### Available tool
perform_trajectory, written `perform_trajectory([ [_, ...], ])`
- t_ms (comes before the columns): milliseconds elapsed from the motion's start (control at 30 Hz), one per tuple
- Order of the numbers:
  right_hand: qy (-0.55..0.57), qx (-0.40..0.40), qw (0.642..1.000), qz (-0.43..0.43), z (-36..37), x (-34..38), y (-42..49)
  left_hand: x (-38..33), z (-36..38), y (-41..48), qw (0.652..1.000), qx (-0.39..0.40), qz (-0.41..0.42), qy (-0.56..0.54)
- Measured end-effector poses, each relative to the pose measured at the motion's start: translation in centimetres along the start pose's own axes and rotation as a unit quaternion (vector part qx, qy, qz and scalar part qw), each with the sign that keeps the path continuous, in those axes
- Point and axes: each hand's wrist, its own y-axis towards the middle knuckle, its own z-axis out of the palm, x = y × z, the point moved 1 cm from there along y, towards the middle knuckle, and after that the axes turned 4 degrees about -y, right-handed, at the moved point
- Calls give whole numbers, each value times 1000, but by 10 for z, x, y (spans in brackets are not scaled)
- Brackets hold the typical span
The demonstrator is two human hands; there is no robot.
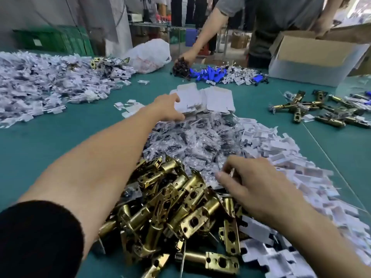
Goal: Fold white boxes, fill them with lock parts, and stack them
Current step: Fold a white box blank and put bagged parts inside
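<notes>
Green table [60, 141] carries everything. At its far left edge lies a wide heap of white packets [40, 85].

L hand [168, 107] reaches to the table centre, arm stretched out. Its fingers are on top of the stack of flat boxes [212, 99] and its thumb is under the stack's near-left edge, so it pinches the stack. The flat boxes rest on the far end of a heap of clear bags [200, 141].

At the near edge, between both arms, is a pile of brass latches [180, 213], touching the bags.

R hand [257, 185] is over the place where latches and bags meet, w/ fingers bent downward. Something small glints at the fingertips, but it is blurred; I cannot tell if the hand holds it.

Right of the bags, folded boxes [291, 157] lie in a loose heap toward the near right corner.

At the far edge, another person's hand [184, 59] grips dark small parts, just beside blue parts [212, 74]. Near the right edge are more latches [313, 111], and an open carton [313, 57] stands at the far right corner.
</notes>
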Motion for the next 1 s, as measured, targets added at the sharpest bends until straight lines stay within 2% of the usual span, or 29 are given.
perform_trajectory([
  [133, -11, 67, 998, 11, 10, -1, 6, 1, 17, 1, 1000, 18, -14, 10],
  [367, 47, 75, 996, 18, 20, -9, 11, 13, 22, -6, 997, -64, -19, -37],
  [567, 81, 89, 992, 34, 22, -8, 28, 13, 17, -10, 995, -77, -22, -51],
  [767, 55, 45, 996, 49, 26, -10, 68, 8, 20, -18, 994, -100, -10, 47],
  [900, 54, 54, 994, 77, 36, -17, 78, -15, -8, -34, 977, -167, -31, 126],
  [1000, 111, 39, 989, 94, 39, -14, 77, -44, -38, -63, 963, -231, 10, 136],
])
